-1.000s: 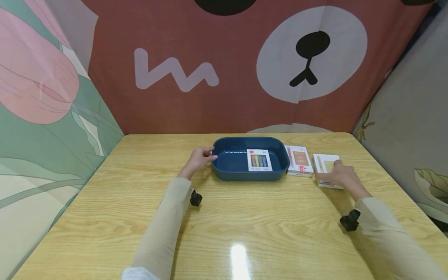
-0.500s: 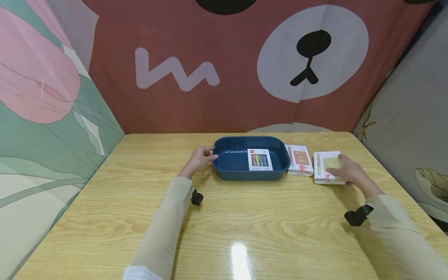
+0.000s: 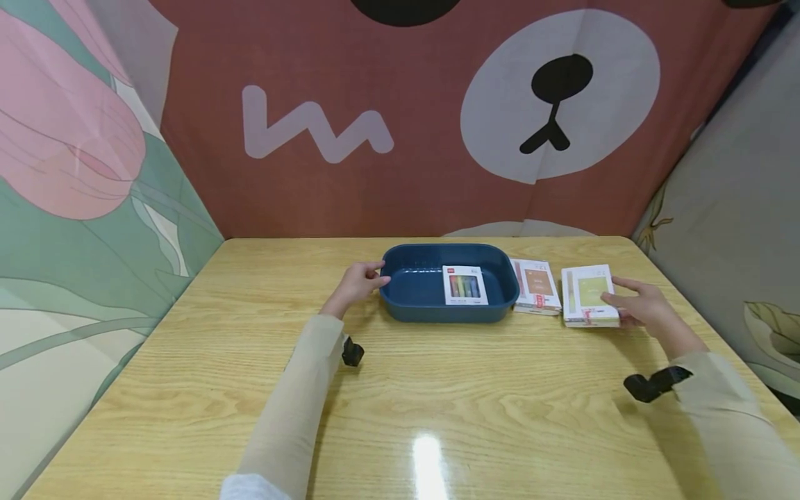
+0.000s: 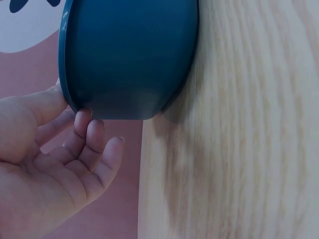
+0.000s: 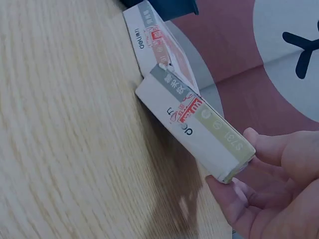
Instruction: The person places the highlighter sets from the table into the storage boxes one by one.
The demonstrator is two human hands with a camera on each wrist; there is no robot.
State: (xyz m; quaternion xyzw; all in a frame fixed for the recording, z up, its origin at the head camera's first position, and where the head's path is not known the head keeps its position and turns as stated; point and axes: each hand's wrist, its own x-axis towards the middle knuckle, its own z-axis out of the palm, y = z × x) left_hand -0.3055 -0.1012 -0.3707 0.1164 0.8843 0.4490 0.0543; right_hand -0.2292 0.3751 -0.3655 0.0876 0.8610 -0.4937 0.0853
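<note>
At the left end of a dark blue basin (image 3: 437, 314), my left hand (image 3: 355, 287) pinches the rim, thumb on one side and fingers on the other. A white crayon box (image 3: 465, 285) with coloured sticks on its cover leans inside the basin. My right hand (image 3: 653, 312) grips the right end of a white highlighter box (image 3: 586, 292) with a yellow-green panel. In the right wrist view that box (image 5: 194, 122) slants, its held end raised above the table and the thumb and fingers on opposite faces. Its far end overlaps a similar box (image 5: 142, 42) with an orange panel.
The orange-panelled box (image 3: 537, 283) lies against the basin's right end. Everything stands toward the back of a wood-grain table (image 3: 437, 389). A red-brown cloth (image 3: 425, 194) with a bear face hangs behind, and patterned cloths hang at both sides.
My right hand has shifted right, from over the yellow-green-panelled box to its right end, and that box has tilted upward. The left hand stays at the basin's rim.
</note>
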